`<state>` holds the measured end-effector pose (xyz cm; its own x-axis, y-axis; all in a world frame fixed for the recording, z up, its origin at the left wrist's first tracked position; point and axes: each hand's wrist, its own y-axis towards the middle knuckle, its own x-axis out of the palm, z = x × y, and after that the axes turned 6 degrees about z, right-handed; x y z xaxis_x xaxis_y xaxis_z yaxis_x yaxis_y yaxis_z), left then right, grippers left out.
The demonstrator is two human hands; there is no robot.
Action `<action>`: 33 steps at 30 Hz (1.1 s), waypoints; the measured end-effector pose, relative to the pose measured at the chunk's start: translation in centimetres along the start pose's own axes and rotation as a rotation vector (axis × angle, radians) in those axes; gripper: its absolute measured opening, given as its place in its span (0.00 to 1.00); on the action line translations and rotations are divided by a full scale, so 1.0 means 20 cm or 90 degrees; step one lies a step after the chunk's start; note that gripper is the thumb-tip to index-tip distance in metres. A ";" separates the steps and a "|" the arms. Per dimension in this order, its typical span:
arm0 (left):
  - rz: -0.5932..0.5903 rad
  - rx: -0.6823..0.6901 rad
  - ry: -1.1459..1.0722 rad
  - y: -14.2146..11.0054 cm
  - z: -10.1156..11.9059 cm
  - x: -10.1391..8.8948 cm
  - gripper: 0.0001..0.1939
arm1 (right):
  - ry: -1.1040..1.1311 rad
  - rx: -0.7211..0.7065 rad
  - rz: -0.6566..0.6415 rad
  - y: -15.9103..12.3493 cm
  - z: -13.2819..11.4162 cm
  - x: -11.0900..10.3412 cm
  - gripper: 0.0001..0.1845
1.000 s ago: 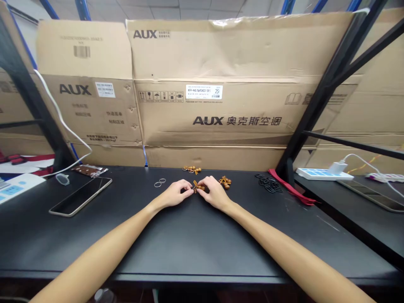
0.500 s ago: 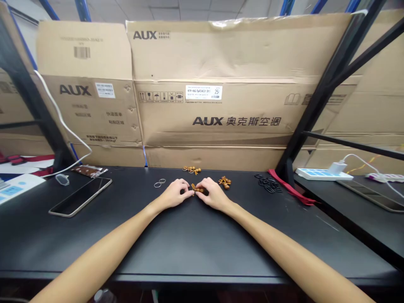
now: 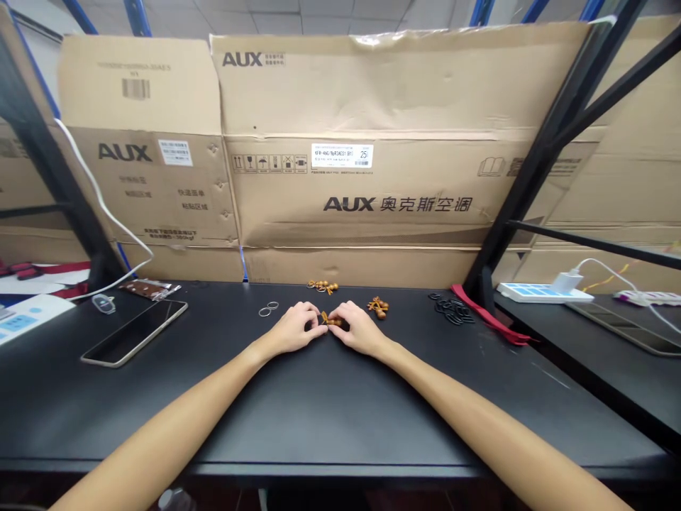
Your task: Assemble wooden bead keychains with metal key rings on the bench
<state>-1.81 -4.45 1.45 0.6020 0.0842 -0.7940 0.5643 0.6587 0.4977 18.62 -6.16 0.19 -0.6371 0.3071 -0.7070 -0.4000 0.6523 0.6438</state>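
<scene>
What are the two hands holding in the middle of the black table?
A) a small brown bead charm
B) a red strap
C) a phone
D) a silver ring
A. The left hand and the right hand both pinch the small brown bead charm between their fingertips.

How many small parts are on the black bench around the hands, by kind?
Wooden bead bunches: 3, that one pinched by the left hand and right hand
Metal rings: 2
Black ring heaps: 1, its rings too tangled to count
Red strap: 1
Total: 7
</scene>
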 end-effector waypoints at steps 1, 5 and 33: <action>0.002 0.003 0.009 0.00 0.00 0.00 0.17 | 0.004 -0.006 -0.002 0.00 0.00 0.00 0.02; 0.007 0.021 0.016 0.00 0.00 0.00 0.15 | -0.002 -0.010 0.001 0.00 0.00 0.00 0.02; -0.005 0.037 -0.016 0.00 0.00 0.02 0.10 | -0.001 -0.001 0.001 0.00 0.00 0.00 0.02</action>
<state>-1.61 -4.38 1.21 0.6109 0.0605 -0.7894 0.6003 0.6148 0.5116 18.65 -6.12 0.18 -0.6369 0.3086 -0.7065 -0.3998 0.6514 0.6449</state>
